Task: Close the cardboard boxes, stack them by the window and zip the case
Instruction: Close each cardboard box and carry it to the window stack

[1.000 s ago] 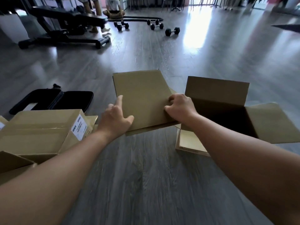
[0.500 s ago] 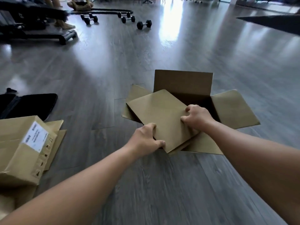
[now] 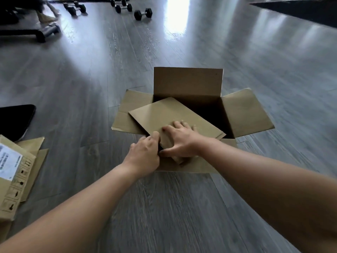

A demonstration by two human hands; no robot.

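An open cardboard box (image 3: 189,114) is seen on the grey wooden floor (image 3: 164,212), and a flat sheet of cardboard (image 3: 169,115) is being lowered into its mouth at a slant, one corner already inside, the near end resting over the box's near edge. The right hand (image 3: 179,141) is laid on the near part of the sheet with fingers spread flat, pressing it down; the left hand (image 3: 144,157), just beside it at the sheet's near left corner, is curled with the thumb pinching the sheet's edge. The box's flaps are all open: the far flap (image 3: 187,81) stands upright, the right flap (image 3: 246,112) and the left flap (image 3: 127,114) lie splayed outward, and the near flap is mostly hidden under the hands. The step in hand is judged to be the filling of this box ahead of its closing. Next, the sheet would need to be turned square with the opening and let down flat, after which the flaps could be folded in. Left of the box, a second cardboard box (image 3: 12,176) with a white label lies at the frame's edge, and beyond that a black case (image 3: 14,119) is partly seen, its zip not visible. Far beyond the box, dumbbells (image 3: 143,14) rest on the floor.
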